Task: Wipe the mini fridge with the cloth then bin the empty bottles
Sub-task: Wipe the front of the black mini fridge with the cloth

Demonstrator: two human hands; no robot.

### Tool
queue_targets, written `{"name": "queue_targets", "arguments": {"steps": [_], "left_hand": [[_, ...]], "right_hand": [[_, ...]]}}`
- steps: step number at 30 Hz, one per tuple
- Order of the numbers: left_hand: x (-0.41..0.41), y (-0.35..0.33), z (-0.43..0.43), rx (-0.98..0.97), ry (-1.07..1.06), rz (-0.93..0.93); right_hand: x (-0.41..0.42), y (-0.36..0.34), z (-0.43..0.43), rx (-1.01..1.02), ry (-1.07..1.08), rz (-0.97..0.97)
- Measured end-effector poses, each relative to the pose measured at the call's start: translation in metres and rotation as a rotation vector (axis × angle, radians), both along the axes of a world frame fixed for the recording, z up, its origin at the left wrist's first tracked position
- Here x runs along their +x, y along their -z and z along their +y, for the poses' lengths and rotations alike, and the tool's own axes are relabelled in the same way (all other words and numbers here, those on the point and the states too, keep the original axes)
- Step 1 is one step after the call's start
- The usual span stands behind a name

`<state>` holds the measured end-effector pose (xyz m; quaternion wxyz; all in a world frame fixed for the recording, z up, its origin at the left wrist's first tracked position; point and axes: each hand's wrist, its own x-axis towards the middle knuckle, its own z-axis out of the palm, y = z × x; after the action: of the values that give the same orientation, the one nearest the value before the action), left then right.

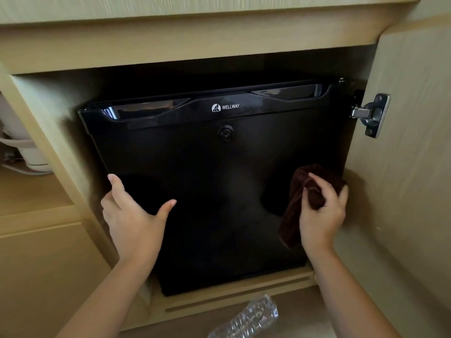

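Note:
A black mini fridge (210,172) with a WELLWAY logo stands inside a wooden cabinet, its door closed. My left hand (133,215) lies flat against the left side of the fridge door, fingers straight and thumb spread. My right hand (322,213) grips a dark brown cloth (296,203) bunched against the door's right side; part of the cloth hangs below the hand. A clear empty plastic bottle (249,318) lies on its side on the floor in front of the cabinet, near the bottom edge of the view.
The cabinet door (410,167) stands open at the right, with a metal hinge (371,114). A wooden sill (231,296) runs under the fridge. At the left, a white appliance with a cord (26,152) sits on a shelf.

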<state>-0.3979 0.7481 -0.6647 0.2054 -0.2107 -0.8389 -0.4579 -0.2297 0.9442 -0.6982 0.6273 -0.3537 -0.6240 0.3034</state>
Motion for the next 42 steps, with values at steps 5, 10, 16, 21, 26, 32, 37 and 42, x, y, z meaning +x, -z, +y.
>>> {"name": "queue_targets", "arguments": {"steps": [5,10,16,21,26,32,37,42], "left_hand": [[-0.001,0.005,0.000,-0.042,-0.012,0.044],[0.000,0.007,0.001,-0.052,-0.025,0.052],[0.000,0.007,0.002,-0.050,-0.024,0.057],[0.000,0.007,0.003,-0.063,-0.033,0.062],[-0.001,0.007,0.004,-0.060,-0.031,0.058],[-0.003,0.009,0.004,-0.053,-0.052,0.064],[0.001,0.007,0.005,-0.002,-0.042,0.029],[0.001,0.005,0.004,0.038,-0.032,0.003]], "right_hand": [[-0.045,0.031,-0.059,0.144,-0.205,-0.087],[-0.077,0.056,-0.102,0.302,-0.425,-0.269],[-0.028,0.049,-0.039,0.123,-0.284,-0.179],[0.013,0.042,0.012,-0.062,0.077,-0.106],[-0.002,0.053,-0.008,-0.061,-0.003,-0.146],[-0.041,0.081,-0.059,0.235,-0.328,-0.346],[-0.021,0.075,-0.037,0.120,-0.363,-0.280],[0.005,0.065,-0.011,-0.044,-0.128,-0.264]]}}
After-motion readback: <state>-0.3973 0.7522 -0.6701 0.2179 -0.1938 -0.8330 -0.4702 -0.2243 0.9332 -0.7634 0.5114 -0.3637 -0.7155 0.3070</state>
